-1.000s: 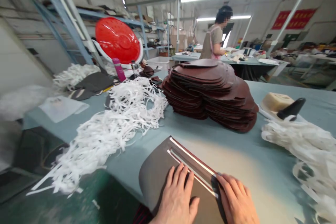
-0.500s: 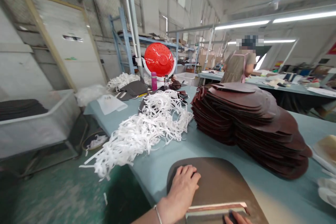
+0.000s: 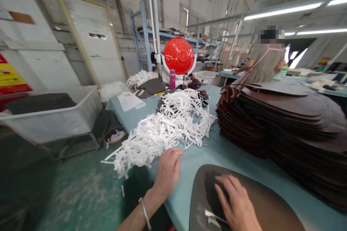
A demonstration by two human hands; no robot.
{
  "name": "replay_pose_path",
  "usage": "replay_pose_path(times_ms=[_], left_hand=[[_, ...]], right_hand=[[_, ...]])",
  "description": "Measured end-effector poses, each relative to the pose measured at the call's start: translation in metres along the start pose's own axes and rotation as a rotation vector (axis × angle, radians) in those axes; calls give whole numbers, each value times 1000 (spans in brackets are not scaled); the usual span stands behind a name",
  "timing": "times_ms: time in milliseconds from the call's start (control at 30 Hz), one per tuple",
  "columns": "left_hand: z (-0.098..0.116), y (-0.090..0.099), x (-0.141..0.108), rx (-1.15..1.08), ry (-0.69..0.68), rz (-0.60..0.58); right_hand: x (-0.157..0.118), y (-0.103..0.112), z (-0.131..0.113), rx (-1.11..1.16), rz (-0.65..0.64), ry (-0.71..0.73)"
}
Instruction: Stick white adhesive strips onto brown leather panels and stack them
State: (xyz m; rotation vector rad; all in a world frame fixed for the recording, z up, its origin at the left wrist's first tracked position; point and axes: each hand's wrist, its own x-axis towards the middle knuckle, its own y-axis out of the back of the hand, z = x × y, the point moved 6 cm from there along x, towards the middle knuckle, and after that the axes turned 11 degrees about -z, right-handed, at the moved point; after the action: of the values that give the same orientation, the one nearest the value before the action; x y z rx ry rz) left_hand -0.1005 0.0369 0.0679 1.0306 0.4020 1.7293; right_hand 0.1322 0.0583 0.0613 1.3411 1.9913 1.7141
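Observation:
A rounded brown-grey leather-like panel (image 3: 271,202) lies flat at the table's near edge. Over its upper part my right hand (image 3: 238,200) is spread, fingers apart and holding nothing; light contact cannot be told from a small gap. A pale strip and a slot-like opening (image 3: 213,218) show near that hand's wrist, partly cut off by the frame. My left hand (image 3: 169,168) is off the panel, beside the near edge of a tangled heap of white strips (image 3: 162,130). Its fingers are loosely bent with the thumb apart, and nothing shows in them.
A tall stack of dark red-brown leather pieces (image 3: 284,122) stands on the right of the blue-covered table (image 3: 187,169). Behind the strips are a pink bottle (image 3: 172,79) and a red round heater (image 3: 179,56). A white bin (image 3: 54,122) stands left; a person (image 3: 261,63) works beyond.
My left hand has left the panel and moved toward the white strips. My right hand has come up onto the panel's upper part. The view has turned slightly left.

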Motion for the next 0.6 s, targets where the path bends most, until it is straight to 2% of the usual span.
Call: replay_pose_path(times_ms=[133,267,400,500,600], left_hand=[[-19,9,18,-2,27,77],[-16,9,44,-26,10,148],[-11,-7,74,-65,33,178],[-9,-35,96,-105,-27,89],[-14,-62,111,-133,-88,-7]], right_hand=[[93,-23,-1,169,-78,-108],[154,-44,8,202,-65,-207],[188,-64,20,201,-31,-265],[199,-78,32,214,-49,-309],[195,-81,44,232,-64,-342]])
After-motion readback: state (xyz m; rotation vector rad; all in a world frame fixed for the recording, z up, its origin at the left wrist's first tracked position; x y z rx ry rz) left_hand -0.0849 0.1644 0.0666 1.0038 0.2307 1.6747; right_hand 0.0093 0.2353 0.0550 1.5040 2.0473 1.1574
